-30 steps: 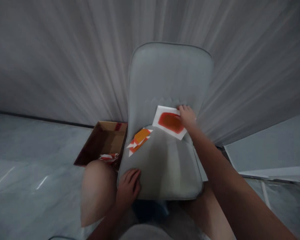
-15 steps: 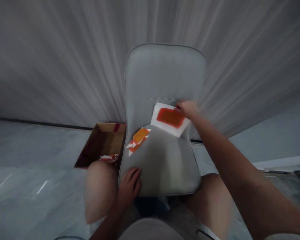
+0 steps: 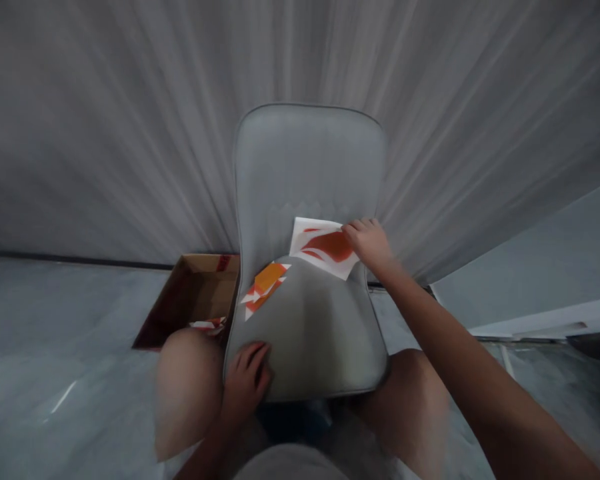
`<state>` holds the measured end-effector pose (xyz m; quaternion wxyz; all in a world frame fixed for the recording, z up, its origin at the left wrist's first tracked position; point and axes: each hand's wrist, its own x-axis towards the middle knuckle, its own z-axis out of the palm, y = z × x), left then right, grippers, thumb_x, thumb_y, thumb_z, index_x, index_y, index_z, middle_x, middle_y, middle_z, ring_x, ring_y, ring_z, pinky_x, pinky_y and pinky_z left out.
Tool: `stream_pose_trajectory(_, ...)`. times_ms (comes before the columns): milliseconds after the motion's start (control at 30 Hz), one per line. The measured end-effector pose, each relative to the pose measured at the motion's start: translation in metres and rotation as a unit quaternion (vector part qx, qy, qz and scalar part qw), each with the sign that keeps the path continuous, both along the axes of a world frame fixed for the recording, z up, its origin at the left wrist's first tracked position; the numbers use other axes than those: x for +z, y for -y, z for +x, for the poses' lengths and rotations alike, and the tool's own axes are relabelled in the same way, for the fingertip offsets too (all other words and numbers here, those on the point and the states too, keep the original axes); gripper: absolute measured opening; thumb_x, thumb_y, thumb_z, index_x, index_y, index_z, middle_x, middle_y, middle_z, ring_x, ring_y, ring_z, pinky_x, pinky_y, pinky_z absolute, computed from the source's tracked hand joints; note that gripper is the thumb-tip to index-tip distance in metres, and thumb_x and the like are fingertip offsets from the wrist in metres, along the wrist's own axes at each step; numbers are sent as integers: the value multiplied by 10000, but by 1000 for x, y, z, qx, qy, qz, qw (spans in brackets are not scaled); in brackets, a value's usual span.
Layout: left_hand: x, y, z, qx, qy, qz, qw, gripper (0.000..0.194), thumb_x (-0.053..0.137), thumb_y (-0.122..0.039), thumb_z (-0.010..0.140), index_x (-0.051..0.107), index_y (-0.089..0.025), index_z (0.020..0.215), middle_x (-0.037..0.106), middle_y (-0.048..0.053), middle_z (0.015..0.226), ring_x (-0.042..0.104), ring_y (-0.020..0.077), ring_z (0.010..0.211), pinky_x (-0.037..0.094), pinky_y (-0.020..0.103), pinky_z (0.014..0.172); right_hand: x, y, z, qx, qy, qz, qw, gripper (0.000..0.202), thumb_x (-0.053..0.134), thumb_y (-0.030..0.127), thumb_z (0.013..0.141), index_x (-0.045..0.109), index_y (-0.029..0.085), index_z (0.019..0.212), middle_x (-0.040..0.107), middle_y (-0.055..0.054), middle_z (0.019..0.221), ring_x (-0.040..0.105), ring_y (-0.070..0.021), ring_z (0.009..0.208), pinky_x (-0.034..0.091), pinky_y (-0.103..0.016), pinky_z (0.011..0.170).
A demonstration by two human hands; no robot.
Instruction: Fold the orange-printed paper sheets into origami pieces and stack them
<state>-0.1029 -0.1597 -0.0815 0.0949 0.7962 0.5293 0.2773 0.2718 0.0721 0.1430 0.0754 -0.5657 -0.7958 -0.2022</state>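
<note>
My right hand (image 3: 369,241) is closed on the upper right part of a sheet of paper (image 3: 325,250), white with an orange-red patch. The sheet lies at the back of the grey chair seat (image 3: 320,320), and its surface looks bent. Nearer the seat's left edge lie folded paper pieces (image 3: 267,287) in orange and white. My left hand (image 3: 250,373) rests on the front left corner of the seat, fingers stretched out and holding nothing.
A cardboard box (image 3: 180,300) stands on the floor left of the chair, with folded red and white paper (image 3: 210,325) inside. The chair's backrest (image 3: 310,160) rises in front of a grey curtain (image 3: 130,133). My knees flank the seat.
My right hand has closed over the sheet's upper right part, and the red patch now looks distorted by bending. The view has shifted slightly. My left hand stays on the seat.
</note>
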Motion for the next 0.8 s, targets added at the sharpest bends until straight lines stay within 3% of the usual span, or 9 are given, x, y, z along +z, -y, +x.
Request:
stream_pose_trajectory(133, 1, 1, 1, 6, -9, 7, 1000, 512, 565, -176, 934, 595, -247, 1440, 661, 104, 1361, 615, 291, 1264, 510, 487, 1102, -1, -24, -8, -69, -43, -44, 996, 336, 417, 266, 1078, 734, 159, 1110, 741, -161, 1128, 627, -276, 1015, 383, -371, 813)
stream_pose_trajectory(267, 0, 3, 0, 0, -12, 4, 1000, 536, 552, -168, 941, 569, -253, 1470, 647, 102, 1379, 610, 283, 1272, 504, 482, 1112, -2, -36, -13, -106, -56, -70, 990, 291, 448, 235, 1052, 725, 171, 1111, 767, -150, 1058, 668, -248, 850, 394, -347, 714)
stream_pose_trajectory(500, 0, 4, 1, 2, -13, 1, 1000, 517, 545, -173, 959, 555, -243, 1471, 640, 110, 1381, 597, 287, 1284, 497, 491, 1112, -2, -33, -20, -100, -50, -9, 994, 336, 391, 207, 1039, 717, 147, 1092, 759, -176, 1007, 644, -267, 912, 407, -383, 821)
stream_pose_trajectory(633, 2, 4, 3, 12, -17, 7, 1000, 495, 548, -188, 965, 574, -250, 1456, 654, 107, 1365, 606, 291, 1272, 500, 490, 1104, 6, -20, -21, -87, -56, 18, 994, 372, 368, 176, 1032, 738, 148, 1027, 746, -158, 973, 622, -266, 907, 389, -406, 867)
stream_pose_trajectory(733, 3, 4, 4, 15, -12, 16, 1000, 498, 546, -182, 957, 587, -253, 1448, 663, 105, 1354, 616, 290, 1264, 507, 487, 1099, 8, 6, -24, -53, -99, 43, 993, 407, 354, 204, 1056, 742, 166, 1172, 748, -160, 1089, 617, -292, 998, 394, -438, 926)
stream_pose_trajectory(800, 2, 4, 4, 14, -7, 18, 1000, 503, 550, -180, 949, 593, -257, 1444, 667, 105, 1350, 622, 290, 1259, 512, 488, 1096, 0, 33, -29, -5, -150, 57, 987, 408, 369, 256, 1073, 728, 199, 1257, 741, -153, 1196, 615, -300, 1069, 401, -463, 980)
